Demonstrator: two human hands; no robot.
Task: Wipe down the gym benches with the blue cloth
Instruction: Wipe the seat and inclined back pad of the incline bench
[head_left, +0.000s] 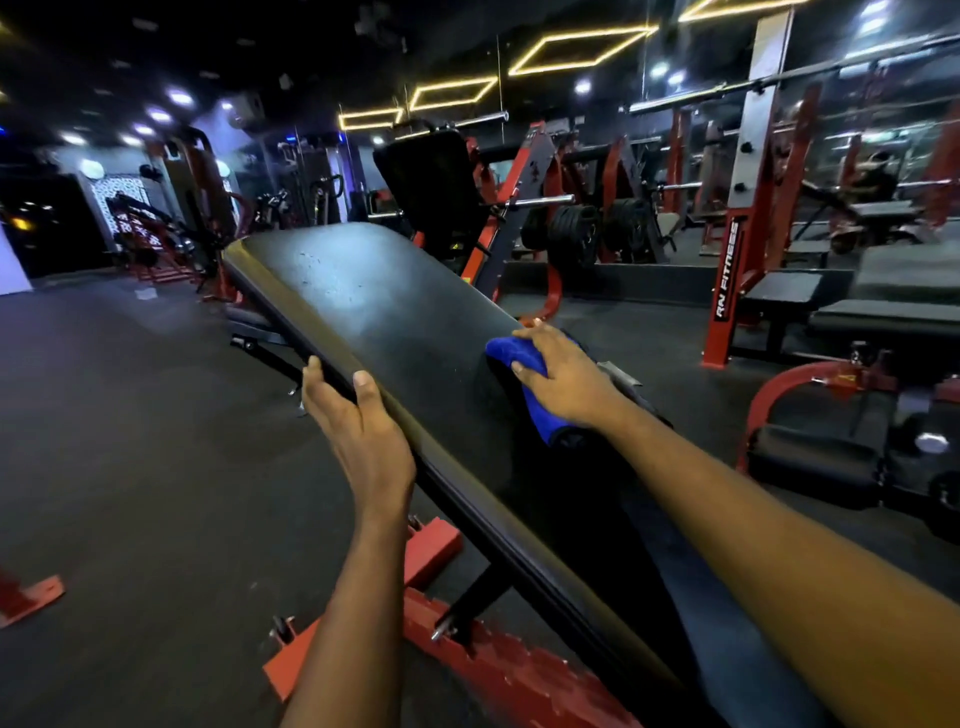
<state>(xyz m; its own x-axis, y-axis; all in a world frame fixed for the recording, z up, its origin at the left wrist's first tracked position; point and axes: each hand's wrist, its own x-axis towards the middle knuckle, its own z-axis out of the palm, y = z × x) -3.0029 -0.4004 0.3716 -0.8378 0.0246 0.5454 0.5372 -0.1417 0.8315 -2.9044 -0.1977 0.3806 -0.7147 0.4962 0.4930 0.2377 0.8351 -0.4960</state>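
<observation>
A long black padded bench (384, 312) slopes away from me on a red and black frame (483, 670). My left hand (358, 431) grips the pad's left edge, fingers curled over the rim. My right hand (563, 379) presses a folded blue cloth (524, 364) flat against the pad near its right edge, about midway along. Part of the cloth is hidden under my palm. The pad's far end shows a pale scuffed patch.
Dark rubber floor (130, 441) spreads to the left. More black benches (878, 312) and a red upright marked RN FITNESS (727, 280) stand on the right. A red rack with weight plates (571, 234) sits behind the bench, and a red foot (31, 597) lies at the lower left.
</observation>
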